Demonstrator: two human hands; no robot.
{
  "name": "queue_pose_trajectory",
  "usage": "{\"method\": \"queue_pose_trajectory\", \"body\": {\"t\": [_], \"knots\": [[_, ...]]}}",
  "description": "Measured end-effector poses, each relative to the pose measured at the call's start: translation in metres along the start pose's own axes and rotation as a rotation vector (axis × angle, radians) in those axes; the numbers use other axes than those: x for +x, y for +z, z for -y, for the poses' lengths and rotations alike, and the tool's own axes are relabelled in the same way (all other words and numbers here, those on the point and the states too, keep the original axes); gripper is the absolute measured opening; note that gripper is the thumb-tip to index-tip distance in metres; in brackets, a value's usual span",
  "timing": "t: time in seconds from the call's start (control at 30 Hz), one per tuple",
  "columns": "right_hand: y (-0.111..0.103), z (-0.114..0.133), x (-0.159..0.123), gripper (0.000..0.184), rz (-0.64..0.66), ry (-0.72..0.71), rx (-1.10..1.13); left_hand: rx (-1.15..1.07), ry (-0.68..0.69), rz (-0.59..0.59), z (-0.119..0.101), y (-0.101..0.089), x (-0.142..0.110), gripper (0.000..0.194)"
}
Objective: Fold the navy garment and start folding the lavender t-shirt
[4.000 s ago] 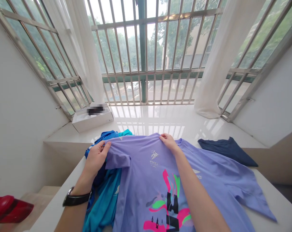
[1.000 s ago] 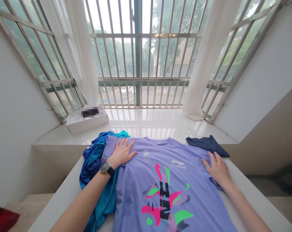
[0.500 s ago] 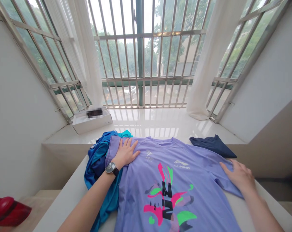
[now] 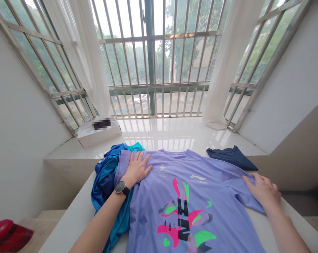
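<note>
A lavender short-sleeved T-shirt lies spread front up on a white table, its neckline at the far edge. Bright pink, green and black graphics cover its chest, under a white LI-NING logo. My left hand, a watch on its wrist, rests flat with spread fingers near the left shoulder and sleeve. At the other sleeve, my right hand lies over the hem, thumb apart from the bent fingers; some fingertips are hidden.
Crumpled blue and teal clothes lie left of the shirt, partly beneath it. A folded navy garment sits at the back right. On the white windowsill stands a white box. A red object appears at lower left.
My right hand has slid slightly outward along the sleeve. My left hand stays in place on the shirt. The view has shifted a little.
</note>
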State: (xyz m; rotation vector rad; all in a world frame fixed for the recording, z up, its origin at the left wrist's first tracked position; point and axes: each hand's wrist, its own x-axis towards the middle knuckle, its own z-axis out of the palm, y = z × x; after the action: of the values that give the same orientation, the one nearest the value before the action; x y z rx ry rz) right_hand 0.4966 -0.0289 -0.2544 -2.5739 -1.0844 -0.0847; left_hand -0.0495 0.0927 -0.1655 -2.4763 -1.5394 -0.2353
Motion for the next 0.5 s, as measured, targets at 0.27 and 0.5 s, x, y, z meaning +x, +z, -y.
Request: {"method": "queue_pose_trajectory", "body": {"t": [0.27,0.5], "knots": [[0.01,-0.02,0.011,0.061,-0.068,0.002,0.143,-0.01,-0.003,-0.003,0.0,0.001,0.0,0.057],[0.014,-0.021,0.015,0.047,-0.12,-0.016,0.182,-0.022,-0.006,-0.01,0.0,0.001,-0.001,0.056]]}}
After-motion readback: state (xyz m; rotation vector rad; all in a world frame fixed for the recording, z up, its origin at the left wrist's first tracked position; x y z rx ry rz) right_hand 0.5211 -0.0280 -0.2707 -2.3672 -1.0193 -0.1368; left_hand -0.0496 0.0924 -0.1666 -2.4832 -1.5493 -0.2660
